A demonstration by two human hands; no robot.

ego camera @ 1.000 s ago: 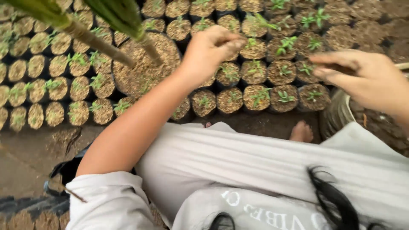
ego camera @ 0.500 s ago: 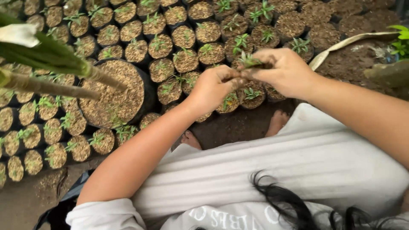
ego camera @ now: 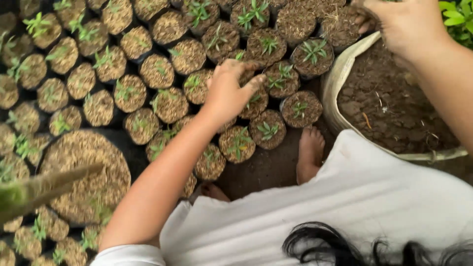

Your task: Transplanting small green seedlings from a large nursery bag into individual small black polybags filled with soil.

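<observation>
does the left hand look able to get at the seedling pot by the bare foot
Probably yes: the left hand rests on pots just above that pot, with nothing between them; the foot sits beside it, not over.

Dark bare soil ground [ego camera: 266,170] under daylight.

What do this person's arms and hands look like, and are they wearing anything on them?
Both hands, the left hand and the right hand, are bare: no gloves, rings or watch show. The forearms are uncovered; a short white sleeve ends at the left upper arm.
</observation>
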